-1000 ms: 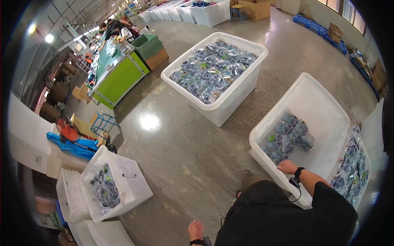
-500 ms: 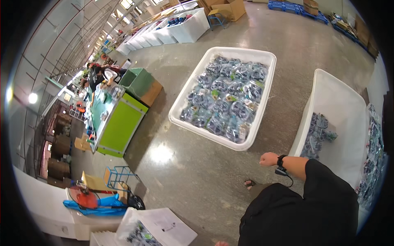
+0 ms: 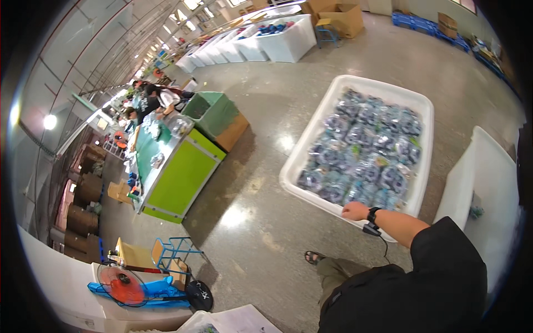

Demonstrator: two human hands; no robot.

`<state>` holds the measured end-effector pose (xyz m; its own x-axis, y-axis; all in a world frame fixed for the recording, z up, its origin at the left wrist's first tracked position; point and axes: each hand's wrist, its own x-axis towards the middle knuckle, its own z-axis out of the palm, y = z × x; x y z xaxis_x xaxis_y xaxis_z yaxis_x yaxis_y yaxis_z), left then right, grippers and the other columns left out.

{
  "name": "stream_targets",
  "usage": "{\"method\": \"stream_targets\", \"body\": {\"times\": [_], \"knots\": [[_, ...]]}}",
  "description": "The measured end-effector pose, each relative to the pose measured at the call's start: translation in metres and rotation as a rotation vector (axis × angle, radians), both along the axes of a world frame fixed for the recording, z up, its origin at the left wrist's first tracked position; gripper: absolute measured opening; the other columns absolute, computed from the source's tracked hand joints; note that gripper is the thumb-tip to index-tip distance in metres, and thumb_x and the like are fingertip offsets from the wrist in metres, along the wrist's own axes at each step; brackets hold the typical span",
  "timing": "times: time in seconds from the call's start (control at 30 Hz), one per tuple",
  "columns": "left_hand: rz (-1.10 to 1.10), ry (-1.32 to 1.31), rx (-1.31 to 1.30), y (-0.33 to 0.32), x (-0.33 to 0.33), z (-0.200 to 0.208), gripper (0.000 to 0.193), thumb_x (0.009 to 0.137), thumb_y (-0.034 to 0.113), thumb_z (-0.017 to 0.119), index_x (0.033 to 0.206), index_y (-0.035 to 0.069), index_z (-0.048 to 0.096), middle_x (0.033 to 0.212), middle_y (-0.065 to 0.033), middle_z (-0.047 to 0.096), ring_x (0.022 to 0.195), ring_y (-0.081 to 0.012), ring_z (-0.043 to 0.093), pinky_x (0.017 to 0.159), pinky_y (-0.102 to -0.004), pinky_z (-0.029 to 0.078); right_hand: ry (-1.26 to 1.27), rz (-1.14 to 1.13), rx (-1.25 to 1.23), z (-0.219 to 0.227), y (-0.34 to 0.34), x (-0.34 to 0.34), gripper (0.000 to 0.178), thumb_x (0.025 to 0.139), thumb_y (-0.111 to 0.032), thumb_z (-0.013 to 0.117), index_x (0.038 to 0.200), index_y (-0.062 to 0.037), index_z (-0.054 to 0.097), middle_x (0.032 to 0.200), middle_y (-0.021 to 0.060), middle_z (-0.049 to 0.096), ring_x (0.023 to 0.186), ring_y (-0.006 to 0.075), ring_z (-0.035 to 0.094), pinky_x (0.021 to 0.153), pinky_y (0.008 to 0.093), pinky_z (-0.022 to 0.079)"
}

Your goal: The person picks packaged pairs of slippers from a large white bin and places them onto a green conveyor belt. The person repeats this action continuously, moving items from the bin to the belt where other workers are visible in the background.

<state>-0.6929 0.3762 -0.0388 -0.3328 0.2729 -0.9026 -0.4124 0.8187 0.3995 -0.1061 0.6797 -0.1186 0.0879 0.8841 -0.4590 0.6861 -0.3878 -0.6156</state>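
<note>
My right hand [image 3: 355, 211], with a black watch strapped at the wrist [image 3: 372, 217], hangs in a loose fist with nothing seen in it. It overlaps the near rim of a big white tub [image 3: 426, 144]; whether they touch I cannot tell. Inside the tub lie many clear plastic-wrapped packs [image 3: 361, 147] with bluish-grey contents, packed in rows. A small device with a cable [image 3: 372, 230] is fixed below the watch. My left hand is out of view.
At right stands another white tub [image 3: 488, 177], partly cut off. A green-sided worktable [image 3: 180, 177] with people at its far end is on the left, beside a green bin [image 3: 208, 111]. Lower left are a fan [image 3: 123, 284] and a blue-framed stool [image 3: 176, 247]. White bins [image 3: 286, 44] line the back.
The view has shifted, and the packed tub now appears farther right and closer to my right hand. A bit of my left hand at the lower edge has gone from view.
</note>
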Motion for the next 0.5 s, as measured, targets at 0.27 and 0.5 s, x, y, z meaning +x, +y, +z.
{"method": "stream_targets", "body": {"times": [0.27, 0.5], "knots": [[-0.099, 0.068, 0.055, 0.228, -0.117, -0.035, 0.039, 0.105, 0.037, 0.049, 0.117, 0.002, 0.062, 0.113, -0.0119, 0.068, 0.106, -0.0270, 0.064, 0.086, -0.0417, 0.052, 0.006, -0.464, 0.114, -0.012, 0.180, 0.036, 0.030, 0.082, -0.031, 0.066, 0.081, -0.0025, 0.076, 0.068, 0.0105, 0.070, 0.060, 0.0204, 0.065, 0.062, 0.0373, 0.052], [-0.240, 0.162, 0.260, 0.490, -0.168, -0.008, 0.034, 0.102, 0.034, 0.059, 0.123, 0.007, 0.057, 0.117, -0.0157, 0.066, 0.104, -0.0265, 0.065, 0.086, -0.0405, 0.054, 0.136, -0.808, 0.143, -0.069, 0.307, 0.100, 0.035, 0.081, -0.028, 0.071, 0.063, 0.0010, 0.061, 0.056, 0.0082, 0.056, 0.052, 0.0214, 0.057, 0.053, 0.0422, 0.045]]}}
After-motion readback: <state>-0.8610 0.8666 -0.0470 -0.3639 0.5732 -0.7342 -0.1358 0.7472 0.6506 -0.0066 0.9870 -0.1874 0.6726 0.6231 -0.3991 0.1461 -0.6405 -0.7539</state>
